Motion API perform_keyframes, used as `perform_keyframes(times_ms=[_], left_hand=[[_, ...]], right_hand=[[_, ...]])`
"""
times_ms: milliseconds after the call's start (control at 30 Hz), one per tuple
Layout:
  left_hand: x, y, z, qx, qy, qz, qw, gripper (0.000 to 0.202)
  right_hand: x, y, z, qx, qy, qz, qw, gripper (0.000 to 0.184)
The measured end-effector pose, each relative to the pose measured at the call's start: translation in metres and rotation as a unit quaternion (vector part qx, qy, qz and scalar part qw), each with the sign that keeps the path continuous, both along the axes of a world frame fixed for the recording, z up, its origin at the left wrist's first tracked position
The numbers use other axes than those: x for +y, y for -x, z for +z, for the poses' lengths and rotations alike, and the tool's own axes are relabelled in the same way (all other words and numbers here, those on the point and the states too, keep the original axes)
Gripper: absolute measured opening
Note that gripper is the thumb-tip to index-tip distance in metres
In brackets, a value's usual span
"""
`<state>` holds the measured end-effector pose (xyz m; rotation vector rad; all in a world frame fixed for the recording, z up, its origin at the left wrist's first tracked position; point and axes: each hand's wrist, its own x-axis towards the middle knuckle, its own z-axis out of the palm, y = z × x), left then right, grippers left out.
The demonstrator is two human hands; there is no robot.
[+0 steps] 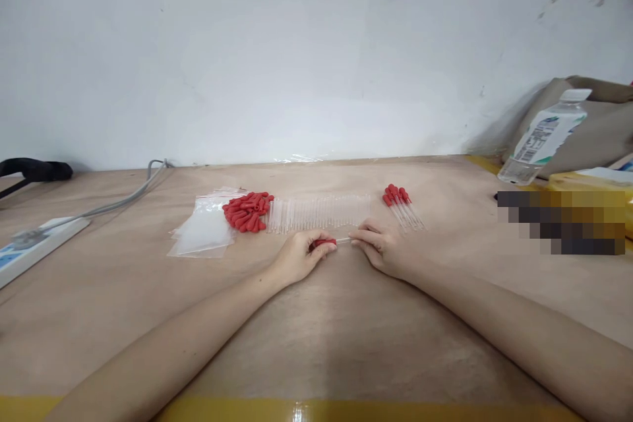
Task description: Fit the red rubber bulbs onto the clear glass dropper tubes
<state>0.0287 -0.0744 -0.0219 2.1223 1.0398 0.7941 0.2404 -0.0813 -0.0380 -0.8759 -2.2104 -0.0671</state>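
At frame centre, the left hand is pinching a red bulb and the right hand is holding a clear tube, apparently keeping both in line.

No word, brand or number can be read from where I stand; the bottle on the right carries a white label with dark characters down its middle, a small blue mark near the top and green touches along its edge, all too small and blurred for me to make out; the power strip at far left shows a blue patch, any print there lost to blur; the yellow pack is partly pixelated.
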Motion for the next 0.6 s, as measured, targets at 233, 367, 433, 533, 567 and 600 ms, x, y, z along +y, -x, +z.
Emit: perform_keyframes(times_ms=[233,367,433,533,567,600], left_hand=[[0.0012,0.0077,0.0008,-0.018,0.003,0.011,1.000,0.023],[0.0012,0.0066,-0.0016,-0.029,0.007,-0.002,1.000,0.022],[0.0010,0.0049,-0.0024,-0.039,0.022,-0.011,0.999,0.022],[0.0007,0.0034,-0.0017,-0.040,0.035,-0.017,0.998,0.021],[0.0007,0.0032,-0.0011,-0.036,0.034,-0.020,0.999,0.021],[0.0006,0.0032,-0.0005,-0.030,0.030,-0.022,0.999,0.021]], right_hand=[[-0.0064,0.0008,0.0082,-0.013,0.003,-0.023,1.000,0.019],[-0.0047,0.0010,0.0052,-0.026,-0.017,-0.017,0.999,0.021],[-0.0031,0.0011,0.0023,-0.030,-0.027,-0.012,0.999,0.021],[-0.0021,0.0011,0.0007,-0.052,-0.039,-0.014,0.998,0.022],[-0.0023,0.0011,0.0010,-0.063,-0.041,-0.016,0.997,0.022],[-0.0026,0.0012,0.0016,-0.075,-0.042,-0.018,0.996,0.022]])
